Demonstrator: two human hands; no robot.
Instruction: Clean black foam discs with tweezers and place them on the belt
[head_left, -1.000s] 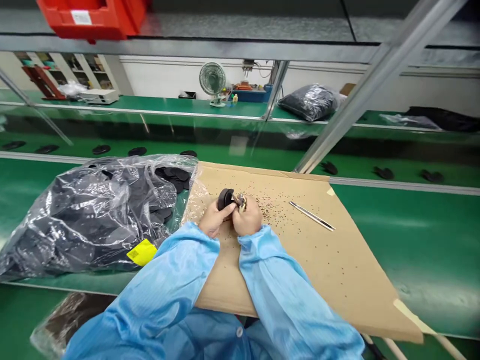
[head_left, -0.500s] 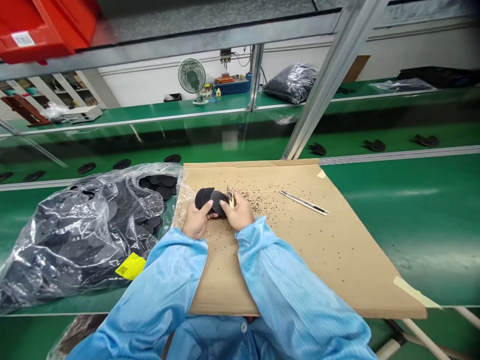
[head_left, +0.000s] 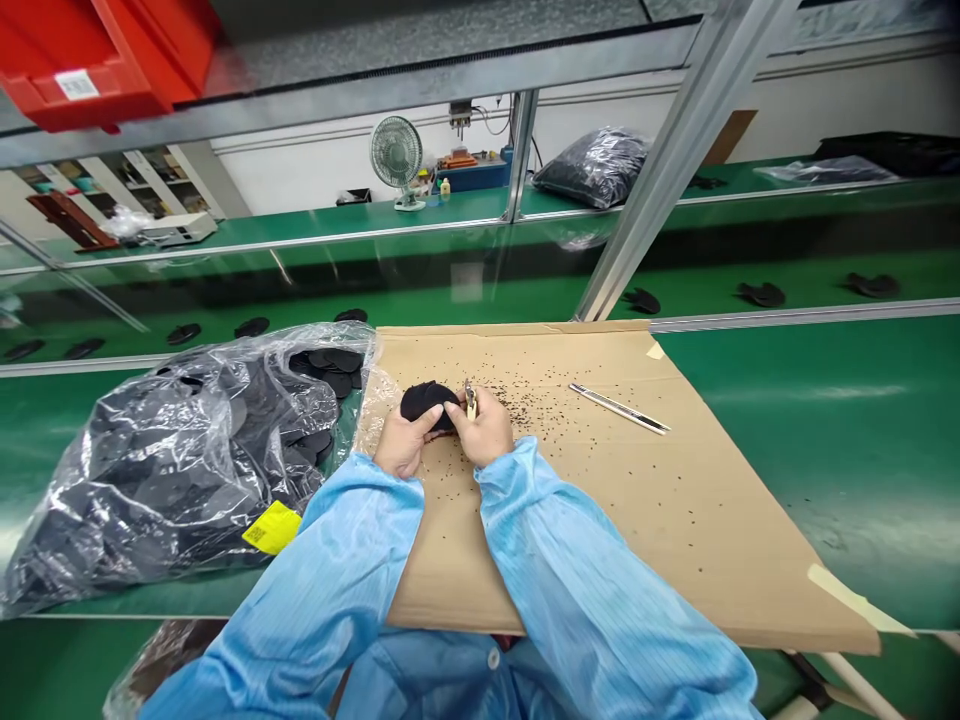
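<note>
Over the cardboard sheet, several thin black round pads (head_left: 430, 403) are gathered in an overlapping stack between my two hands. My left hand (head_left: 405, 440) is closed on the stack from the left, thumb on top. My right hand (head_left: 484, 430) presses its thumb against the stack's right edge. That same hand also grips a small pair of nippers (head_left: 471, 402), metal tip upward and cream-coloured handle partly hidden by the fingers. Small black bits (head_left: 517, 405) lie scattered over the cardboard (head_left: 600, 540), thickest just right of my right hand.
A clear plastic bag (head_left: 187, 450) full of black pads lies open at the left, with a yellow label (head_left: 272, 527). A slim utility knife (head_left: 619, 408) rests on the cardboard. Behind runs a green conveyor (head_left: 420, 285) carrying black pieces. A metal post (head_left: 660, 170) rises at the back right.
The pads, fanned out before, are now bunched closer into one stack. Both hands stay close together, and the nippers remain in the right hand. The view has shifted slightly.
</note>
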